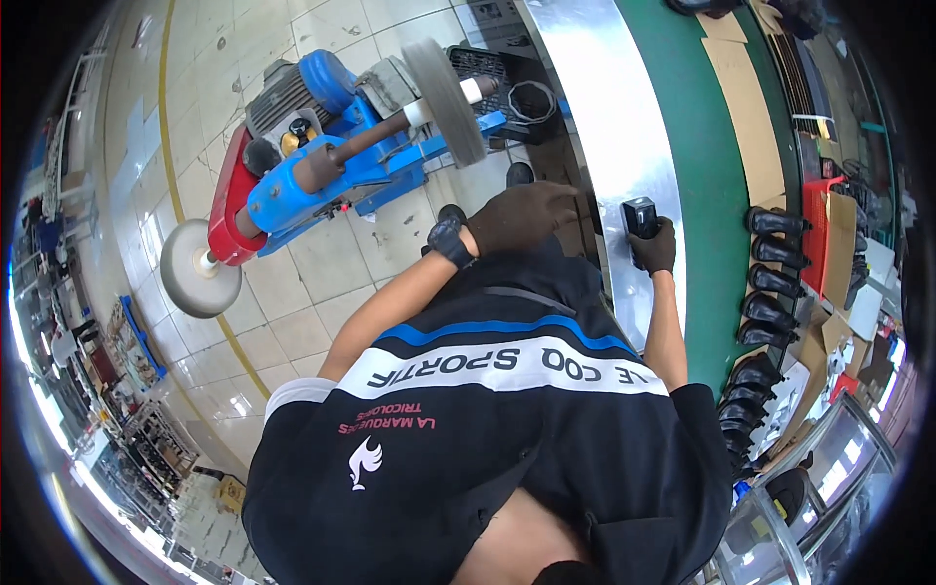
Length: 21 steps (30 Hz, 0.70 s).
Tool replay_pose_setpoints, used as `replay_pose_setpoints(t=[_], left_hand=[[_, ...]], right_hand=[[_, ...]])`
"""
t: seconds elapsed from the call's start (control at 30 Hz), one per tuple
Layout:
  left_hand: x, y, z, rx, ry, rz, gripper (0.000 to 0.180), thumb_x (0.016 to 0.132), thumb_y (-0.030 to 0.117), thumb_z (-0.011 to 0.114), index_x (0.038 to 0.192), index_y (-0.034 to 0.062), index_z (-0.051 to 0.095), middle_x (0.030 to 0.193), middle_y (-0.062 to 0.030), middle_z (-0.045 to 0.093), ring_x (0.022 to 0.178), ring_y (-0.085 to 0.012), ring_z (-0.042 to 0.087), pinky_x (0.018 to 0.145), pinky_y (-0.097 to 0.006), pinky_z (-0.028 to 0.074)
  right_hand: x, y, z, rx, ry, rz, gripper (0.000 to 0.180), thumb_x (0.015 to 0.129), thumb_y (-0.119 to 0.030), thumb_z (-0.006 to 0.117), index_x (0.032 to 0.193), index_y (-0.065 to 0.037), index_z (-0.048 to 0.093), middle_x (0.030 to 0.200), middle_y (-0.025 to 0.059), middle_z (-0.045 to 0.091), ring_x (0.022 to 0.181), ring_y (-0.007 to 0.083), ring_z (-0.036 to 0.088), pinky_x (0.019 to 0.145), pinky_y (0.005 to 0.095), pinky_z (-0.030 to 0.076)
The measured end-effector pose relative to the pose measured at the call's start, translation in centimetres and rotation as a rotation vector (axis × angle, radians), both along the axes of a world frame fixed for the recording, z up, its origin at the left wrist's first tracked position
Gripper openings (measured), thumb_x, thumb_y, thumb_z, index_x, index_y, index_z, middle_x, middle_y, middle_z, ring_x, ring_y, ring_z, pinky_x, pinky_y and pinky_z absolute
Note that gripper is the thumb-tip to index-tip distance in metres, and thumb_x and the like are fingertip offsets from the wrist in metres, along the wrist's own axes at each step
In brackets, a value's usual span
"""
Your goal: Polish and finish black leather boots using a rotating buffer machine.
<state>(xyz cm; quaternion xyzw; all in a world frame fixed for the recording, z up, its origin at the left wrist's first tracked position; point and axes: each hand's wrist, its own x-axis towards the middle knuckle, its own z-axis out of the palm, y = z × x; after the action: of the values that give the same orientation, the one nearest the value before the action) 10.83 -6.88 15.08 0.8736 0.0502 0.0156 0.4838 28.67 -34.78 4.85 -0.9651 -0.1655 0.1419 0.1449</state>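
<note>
My right hand [659, 248], in a dark glove, is closed around a small black box-shaped object [639, 208] on the shiny metal strip [616, 107] along the bench. What kind of object it is, I cannot make out. My left hand [522, 216] wears a brown glove and has a black watch [449, 241] at its wrist. Its fingers stretch toward the bench's edge, apart and holding nothing. Just beyond that hand is the grey buffing wheel [444, 102] of a blue and red polishing machine [292, 195].
A second, pale wheel [200, 270] sits at the machine's left end. Beside the metal strip runs a green surface [687, 161], with several black shoes [777, 251] lined up along its far right side. A red crate [819, 229] stands behind them. A black basket [478, 65] lies past the machine.
</note>
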Motion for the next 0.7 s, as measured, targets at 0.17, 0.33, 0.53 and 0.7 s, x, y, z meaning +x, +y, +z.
replay_pose_setpoints(t=[0.17, 0.33, 0.53, 0.7], left_hand=[[-0.7, 3.4, -13.9, 0.276, 0.097, -0.276, 0.03, 0.084, 0.024, 0.046, 0.108, 0.0077, 0.055, 0.099, -0.0142, 0.059, 0.084, -0.027, 0.06, 0.072, -0.035, 0.048], [1.1, 6.5, -19.3, -0.571, 0.584, 0.077, 0.052, 0.086, 0.044, 0.039, 0.127, 0.0114, 0.039, 0.117, -0.0069, 0.053, 0.097, -0.0208, 0.055, 0.077, -0.039, 0.045], [3.0, 5.8, -17.5, -0.987, 0.955, 0.368, 0.055, 0.086, 0.044, 0.037, 0.13, 0.0127, 0.033, 0.126, -0.007, 0.045, 0.109, -0.0248, 0.046, 0.09, -0.045, 0.036], [3.2, 6.1, -18.1, -0.921, 0.938, 0.348, 0.052, 0.086, 0.042, 0.035, 0.129, 0.0121, 0.035, 0.127, -0.0062, 0.045, 0.108, -0.0233, 0.047, 0.088, -0.043, 0.037]], right_hand=[[-0.2, 0.6, -0.6, -0.018, 0.006, -0.131, 0.071, 0.048, -0.031, 0.08, 0.103, 0.002, 0.049, 0.097, 0.0193, 0.056, 0.088, 0.0325, 0.056, 0.079, 0.0392, 0.045], [-0.5, 0.4, -1.2, 0.013, -0.019, -0.211, 0.073, 0.048, -0.036, 0.079, 0.103, 0.001, 0.05, 0.097, 0.0185, 0.056, 0.09, 0.0327, 0.055, 0.08, 0.0392, 0.044], [-1.2, 0.0, -1.8, 0.024, -0.018, -0.244, 0.073, 0.049, -0.038, 0.078, 0.105, 0.0, 0.051, 0.1, 0.0181, 0.054, 0.094, 0.0328, 0.053, 0.083, 0.04, 0.043], [-1.5, 0.4, -1.4, -0.01, 0.003, -0.232, 0.074, 0.05, -0.04, 0.076, 0.108, -0.001, 0.052, 0.105, 0.0181, 0.052, 0.099, 0.0336, 0.05, 0.087, 0.0422, 0.04]])
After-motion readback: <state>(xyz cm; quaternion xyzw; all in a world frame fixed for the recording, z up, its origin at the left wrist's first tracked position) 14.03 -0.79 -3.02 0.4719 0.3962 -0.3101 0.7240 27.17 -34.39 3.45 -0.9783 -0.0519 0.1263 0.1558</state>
